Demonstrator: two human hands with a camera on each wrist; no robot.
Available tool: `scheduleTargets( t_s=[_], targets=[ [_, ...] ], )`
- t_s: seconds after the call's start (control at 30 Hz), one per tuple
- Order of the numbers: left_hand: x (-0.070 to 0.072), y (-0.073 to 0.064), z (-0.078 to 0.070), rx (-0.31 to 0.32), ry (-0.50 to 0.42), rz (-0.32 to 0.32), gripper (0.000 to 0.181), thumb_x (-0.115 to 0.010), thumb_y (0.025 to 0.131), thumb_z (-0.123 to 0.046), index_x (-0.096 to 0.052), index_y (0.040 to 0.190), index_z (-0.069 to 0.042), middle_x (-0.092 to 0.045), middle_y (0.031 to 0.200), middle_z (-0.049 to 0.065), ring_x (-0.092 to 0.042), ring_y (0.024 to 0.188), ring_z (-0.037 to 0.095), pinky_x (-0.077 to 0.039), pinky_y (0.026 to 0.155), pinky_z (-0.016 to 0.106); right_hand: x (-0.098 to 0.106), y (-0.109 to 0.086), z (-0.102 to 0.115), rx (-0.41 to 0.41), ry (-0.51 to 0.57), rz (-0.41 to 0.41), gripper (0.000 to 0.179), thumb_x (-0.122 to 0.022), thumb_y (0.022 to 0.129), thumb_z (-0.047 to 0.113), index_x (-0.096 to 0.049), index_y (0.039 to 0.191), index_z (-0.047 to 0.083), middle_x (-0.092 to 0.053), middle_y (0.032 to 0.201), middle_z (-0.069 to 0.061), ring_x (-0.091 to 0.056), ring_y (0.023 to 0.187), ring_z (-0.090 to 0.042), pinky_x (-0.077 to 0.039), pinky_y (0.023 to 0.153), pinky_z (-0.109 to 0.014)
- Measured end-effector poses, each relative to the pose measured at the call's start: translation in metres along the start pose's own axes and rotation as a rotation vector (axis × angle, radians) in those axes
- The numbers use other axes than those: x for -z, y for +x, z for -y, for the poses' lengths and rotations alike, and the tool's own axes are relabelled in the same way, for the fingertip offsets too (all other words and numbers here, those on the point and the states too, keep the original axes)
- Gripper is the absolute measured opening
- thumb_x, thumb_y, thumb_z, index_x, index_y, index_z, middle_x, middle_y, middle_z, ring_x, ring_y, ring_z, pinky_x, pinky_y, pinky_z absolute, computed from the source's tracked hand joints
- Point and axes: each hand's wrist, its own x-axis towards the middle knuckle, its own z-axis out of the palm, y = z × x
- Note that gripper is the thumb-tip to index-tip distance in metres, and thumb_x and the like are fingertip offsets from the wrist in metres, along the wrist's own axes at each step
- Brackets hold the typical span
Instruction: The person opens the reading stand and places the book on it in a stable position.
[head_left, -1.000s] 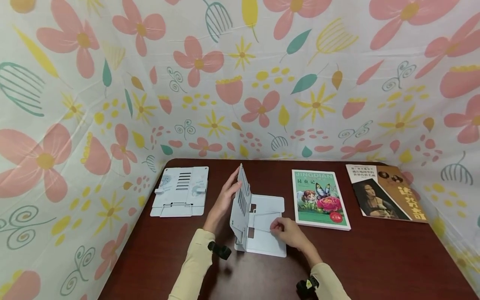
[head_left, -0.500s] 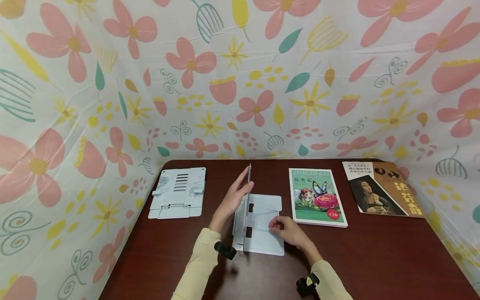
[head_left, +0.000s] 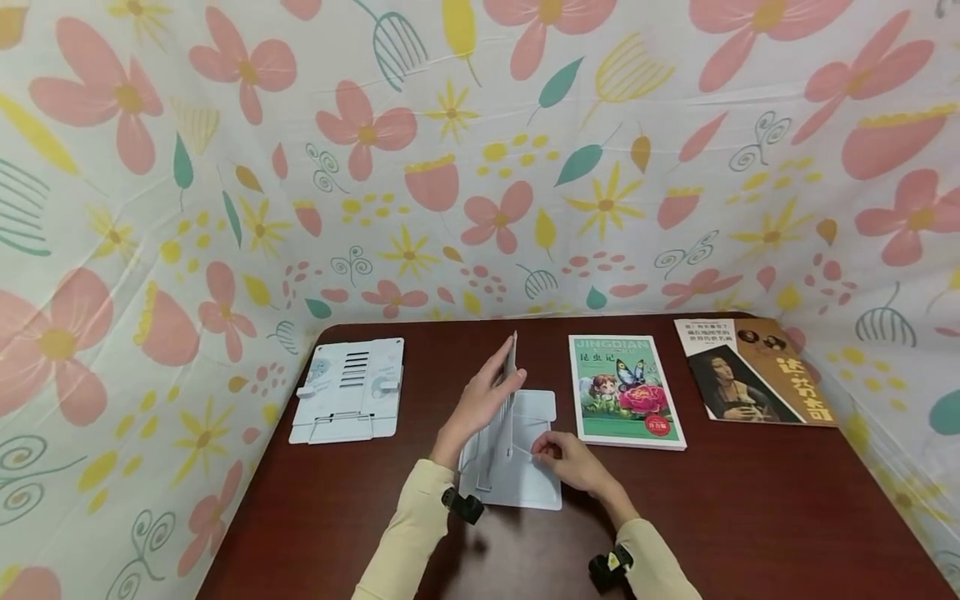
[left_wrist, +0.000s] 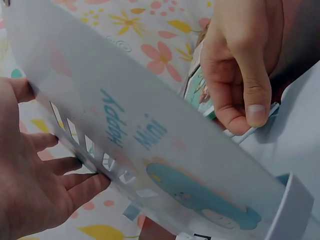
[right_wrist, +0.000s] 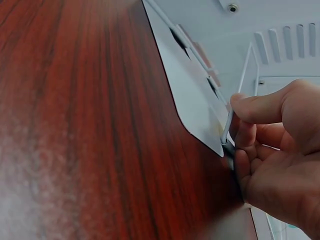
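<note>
A white book stand (head_left: 536,479) lies on the table with its slotted panel (left_wrist: 145,120) tilted up from its base. My left hand (head_left: 480,398) presses against the outer side of that panel, fingers fairly straight, with the thumb at its edge. Beside the base, my right hand (head_left: 573,462) pinches a thin wire support (right_wrist: 243,75) between thumb and fingers. The left wrist view shows blue lettering and a cartoon picture on the panel's face. Part of the wire is hidden by the right fingers.
Another white book stand (head_left: 348,387) lies flat at the left. To the right are a green-covered book (head_left: 628,392) and a brown and white book (head_left: 753,371). A floral cloth (head_left: 465,167) hangs behind the dark red table (head_left: 720,508).
My left hand has moved right, swinging the panel from upright to leaning over the base. My right hand keeps its pinch near the base. The head view has shifted slightly.
</note>
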Motion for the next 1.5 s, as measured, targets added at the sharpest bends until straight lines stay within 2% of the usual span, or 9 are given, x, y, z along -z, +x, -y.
scheduleTargets(
  t_s=[0.17, 0.4, 0.53, 0.87, 1.0, 1.13, 1.27, 1.4, 1.5],
  targets=[
    [-0.009, 0.000, -0.001, -0.013, 0.094, -0.032, 0.063, -0.044, 0.101, -0.063, -0.015, 0.157, -0.054, -0.021, 0.168, -0.011, -0.036, 0.150, 0.029, -0.033, 0.115, 0.066, 0.002, -0.002, 0.002, 0.031, 0.015, 0.011, 0.007, -0.063, 0.097, 0.004, -0.069, 0.097, -0.001, -0.064, 0.085, -0.007, -0.052, 0.074, -0.010, -0.044, 0.065, -0.021],
    [-0.021, 0.002, -0.004, -0.029, 0.220, -0.042, 0.066, -0.039, 0.101, -0.067, -0.013, 0.159, -0.050, -0.019, 0.169, -0.011, -0.022, 0.156, 0.032, -0.023, 0.115, 0.073, 0.002, -0.002, 0.000, 0.050, 0.017, 0.020, 0.008, -0.062, 0.097, 0.003, -0.068, 0.099, -0.002, -0.066, 0.087, -0.007, -0.054, 0.074, -0.008, -0.046, 0.065, -0.021],
    [-0.024, 0.003, -0.006, -0.029, 0.212, -0.042, 0.066, -0.039, 0.101, -0.067, -0.014, 0.159, -0.049, -0.019, 0.169, -0.011, -0.020, 0.156, 0.033, -0.021, 0.114, 0.075, 0.003, -0.003, -0.002, 0.053, 0.003, 0.011, 0.008, -0.062, 0.097, 0.003, -0.068, 0.099, 0.000, -0.065, 0.087, -0.006, -0.054, 0.074, -0.008, -0.046, 0.065, -0.021],
    [-0.020, 0.001, -0.007, 0.028, 0.116, 0.005, 0.067, -0.042, 0.097, -0.073, -0.012, 0.155, -0.058, -0.012, 0.170, -0.013, -0.007, 0.156, 0.041, -0.016, 0.117, 0.075, 0.002, -0.005, -0.001, 0.088, 0.006, -0.015, 0.007, -0.065, 0.095, 0.005, -0.068, 0.099, 0.000, -0.066, 0.086, -0.007, -0.053, 0.072, -0.006, -0.045, 0.063, -0.021],
    [-0.013, 0.004, -0.002, 0.005, 0.076, 0.015, 0.068, -0.041, 0.100, -0.068, -0.023, 0.161, -0.042, -0.025, 0.168, -0.002, -0.026, 0.154, 0.036, -0.030, 0.117, 0.065, 0.002, -0.012, 0.007, 0.136, 0.029, -0.008, 0.014, -0.072, 0.092, 0.009, -0.066, 0.101, 0.001, -0.066, 0.088, -0.010, -0.058, 0.074, -0.010, -0.050, 0.065, -0.023],
    [-0.002, 0.018, 0.011, -0.004, 0.025, -0.065, 0.058, -0.037, 0.107, -0.055, -0.043, 0.155, -0.023, -0.048, 0.156, 0.007, -0.049, 0.140, 0.030, -0.044, 0.112, 0.051, 0.000, -0.022, 0.026, 0.185, 0.018, 0.028, 0.028, -0.080, 0.085, 0.019, -0.062, 0.102, 0.006, -0.065, 0.090, -0.009, -0.062, 0.080, -0.014, -0.052, 0.069, -0.027],
    [0.006, 0.036, 0.031, 0.049, 0.002, -0.122, 0.049, -0.033, 0.111, -0.042, -0.052, 0.148, -0.016, -0.054, 0.150, 0.008, -0.052, 0.137, 0.028, -0.044, 0.111, 0.050, -0.008, -0.029, 0.047, 0.223, 0.016, 0.074, 0.051, -0.084, 0.083, 0.027, -0.059, 0.120, 0.004, -0.067, 0.095, -0.006, -0.063, 0.081, -0.015, -0.053, 0.069, -0.026],
    [0.009, 0.047, 0.045, 0.108, -0.021, -0.064, 0.048, -0.031, 0.112, -0.037, -0.056, 0.144, -0.010, -0.056, 0.147, 0.010, -0.051, 0.138, 0.029, -0.044, 0.112, 0.050, -0.020, -0.033, 0.060, 0.219, 0.031, 0.052, 0.072, -0.082, 0.086, 0.030, -0.047, 0.140, -0.002, -0.070, 0.106, -0.008, -0.065, 0.083, -0.014, -0.055, 0.069, -0.026],
    [0.008, 0.049, 0.052, 0.121, -0.053, -0.039, 0.048, -0.032, 0.112, -0.035, -0.061, 0.139, -0.008, -0.058, 0.143, 0.014, -0.052, 0.136, 0.032, -0.044, 0.112, 0.050, -0.027, -0.034, 0.063, 0.198, 0.021, -0.009, 0.072, -0.081, 0.088, 0.031, -0.047, 0.143, -0.001, -0.071, 0.116, -0.010, -0.067, 0.097, -0.013, -0.056, 0.080, -0.028]
  ],
)
